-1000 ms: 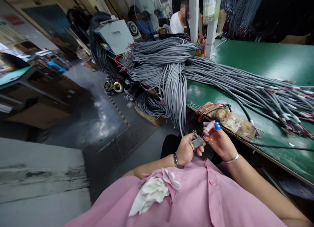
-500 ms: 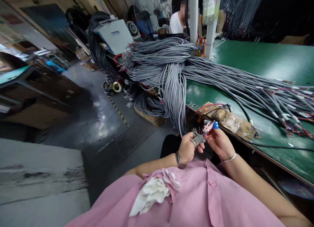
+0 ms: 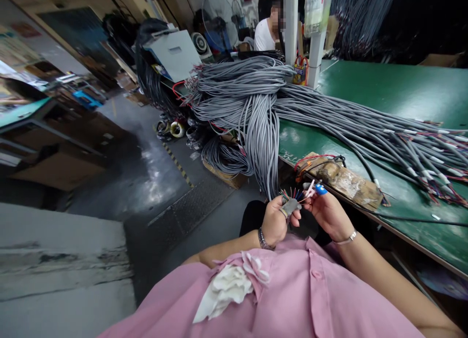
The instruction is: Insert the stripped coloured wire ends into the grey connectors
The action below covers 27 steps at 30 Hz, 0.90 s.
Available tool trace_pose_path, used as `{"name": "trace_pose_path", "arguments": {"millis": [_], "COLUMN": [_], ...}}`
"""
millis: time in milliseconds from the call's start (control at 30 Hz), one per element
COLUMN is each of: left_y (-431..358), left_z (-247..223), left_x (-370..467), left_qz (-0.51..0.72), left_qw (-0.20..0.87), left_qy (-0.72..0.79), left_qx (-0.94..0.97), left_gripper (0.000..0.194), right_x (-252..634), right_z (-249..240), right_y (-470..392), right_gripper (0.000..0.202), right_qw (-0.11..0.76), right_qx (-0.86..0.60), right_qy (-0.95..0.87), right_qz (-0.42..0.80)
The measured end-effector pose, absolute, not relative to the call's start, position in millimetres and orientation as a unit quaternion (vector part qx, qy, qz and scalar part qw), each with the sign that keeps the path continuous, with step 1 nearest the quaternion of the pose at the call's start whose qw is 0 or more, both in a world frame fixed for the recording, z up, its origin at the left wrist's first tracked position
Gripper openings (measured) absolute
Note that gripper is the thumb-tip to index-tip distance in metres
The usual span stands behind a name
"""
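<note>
Low in the middle, my left hand [image 3: 275, 222] is closed around a cable end, whose thin coloured wires [image 3: 288, 193] fan out above the fingers. A grey covering [image 3: 290, 207], seemingly wrapped on the thumb, hides part of the grip. Just right of the wires, my right hand [image 3: 329, 216] is closed on a small pale pink clip-like tool [image 3: 310, 188]. One of its fingertips wears a blue cover [image 3: 321, 189]. An orange wire reaches from the fan toward the tool; whether they touch I cannot tell.
Many grey cables [image 3: 256, 79] lie heaped on the green table [image 3: 383, 84] and hang over its edge. A taped wooden block [image 3: 340, 179] sits at the near edge. Behind the posts is a person in white [image 3: 265, 35]. Coils [image 3: 177, 129] lie on the floor at left.
Both hands are slightly farther apart. The pink tool has turned and drawn a little away from the cable end, and the wires show more spread out. The view has shifted slightly.
</note>
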<state>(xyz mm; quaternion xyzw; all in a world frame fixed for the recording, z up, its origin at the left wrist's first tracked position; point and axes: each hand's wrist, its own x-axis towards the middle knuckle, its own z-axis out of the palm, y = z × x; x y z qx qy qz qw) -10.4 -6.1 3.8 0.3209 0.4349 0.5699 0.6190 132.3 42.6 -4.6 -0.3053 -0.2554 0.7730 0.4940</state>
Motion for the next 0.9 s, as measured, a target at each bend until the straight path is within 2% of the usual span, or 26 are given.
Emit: {"name": "trace_pose_path", "arguments": {"millis": [233, 300, 400, 567, 667, 833, 900], "left_y": [-3.0, -3.1, -2.4, -1.3, -2.8, -6.2, -6.1], "left_z": [1.6, -0.3, -4.4, -9.8, -10.6, -6.6, -1.6], "left_x": [-5.6, -4.8, -4.0, -4.2, -6.3, -13.4, -16.3], "left_qz": [0.549, 0.548, 0.549, 0.536, 0.527, 0.542, 0.552], "left_qw": [0.622, 0.619, 0.612, 0.609, 0.615, 0.608, 0.588], "left_qy": [0.444, 0.443, 0.444, 0.46, 0.466, 0.455, 0.459], "left_qx": [0.34, 0.346, 0.356, 0.361, 0.357, 0.36, 0.373], "left_gripper": [0.03, 0.03, 0.029, 0.03, 0.032, 0.032, 0.032], "right_x": [131.3, 131.4, 130.6, 128.0, 129.2, 137.7, 140.4], "right_z": [-11.3, -15.0, -19.5, -22.9, -22.7, -19.7, -16.7], "right_y": [40.9, 43.6, 49.2, 53.7, 51.1, 48.2, 49.2], "right_gripper": [0.034, 0.036, 0.035, 0.029, 0.032, 0.05, 0.049], "right_qw": [0.552, 0.546, 0.522, 0.546, 0.534, 0.489, 0.474], "right_qx": [-0.313, -0.308, -0.289, -0.293, -0.279, -0.262, -0.261], "right_qy": [-0.281, -0.274, -0.243, -0.215, -0.218, -0.224, -0.231], "right_qz": [0.72, 0.729, 0.765, 0.755, 0.768, 0.802, 0.809]}}
